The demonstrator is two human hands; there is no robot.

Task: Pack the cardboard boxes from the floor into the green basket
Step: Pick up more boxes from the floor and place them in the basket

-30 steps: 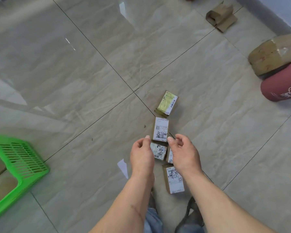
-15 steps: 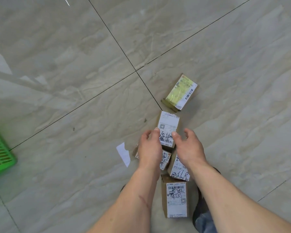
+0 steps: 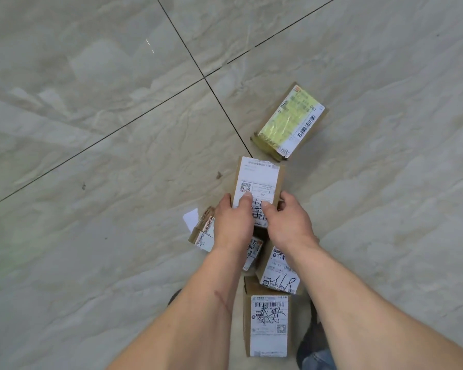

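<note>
- Small brown cardboard box with a white shipping label (image 3: 257, 186): on the floor at the centre of view, at the far end of a cluster of parcels. Likely light and stiff; the paper label looks smooth, so the bare cardboard long sides are probably the better hold.
- Left hand (image 3: 234, 222): fingers curled round the box's left side, thumb pressed on the label.
- Right hand (image 3: 289, 222): thumb on the label, fingers wrapped on the right side; the box is pinched between both hands.
- Yellow-labelled cardboard box (image 3: 290, 121): at 1 o'clock, apart.
- Three more labelled cardboard boxes (image 3: 267, 324): at 6 o'clock, partly under the forearms.
- Glossy grey marble-patterned tile floor (image 3: 104, 129): hard, level, probably slick.
- Green basket: not in view.
</note>
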